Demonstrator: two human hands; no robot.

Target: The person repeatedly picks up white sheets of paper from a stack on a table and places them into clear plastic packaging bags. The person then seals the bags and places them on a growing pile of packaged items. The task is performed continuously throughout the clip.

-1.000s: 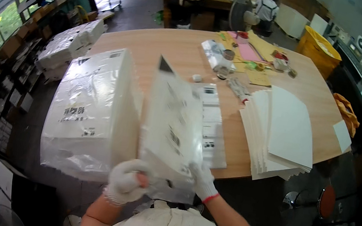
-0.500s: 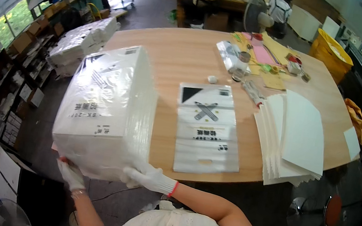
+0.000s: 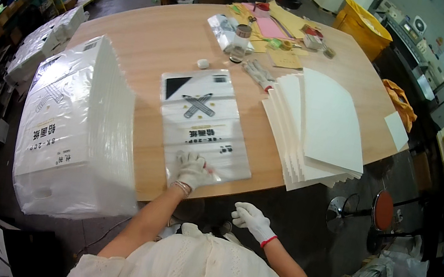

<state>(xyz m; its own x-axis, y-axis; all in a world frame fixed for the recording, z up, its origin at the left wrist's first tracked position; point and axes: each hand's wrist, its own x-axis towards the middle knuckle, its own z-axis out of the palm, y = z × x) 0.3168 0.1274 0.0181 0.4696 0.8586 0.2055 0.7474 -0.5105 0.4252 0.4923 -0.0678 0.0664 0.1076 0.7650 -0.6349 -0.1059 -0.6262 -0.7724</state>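
A clear printed plastic bag lies flat on the wooden table. My left hand, in a white glove, rests on the bag's near edge. My right hand, also gloved, hangs below the table's front edge, fingers apart and holding nothing. To the left a tall stack of the same plastic bags sits on the table. On the right a fanned pile of white sheets reaches the table's edge.
A clear jar, a white cap, gloves and coloured papers lie at the far side. A yellow bin stands behind the table, a red stool to the right. People work at a far table.
One bag was lifted off the stack and laid flat on the table. My left hand left the stack and came onto the bag; my right hand dropped below the table edge.
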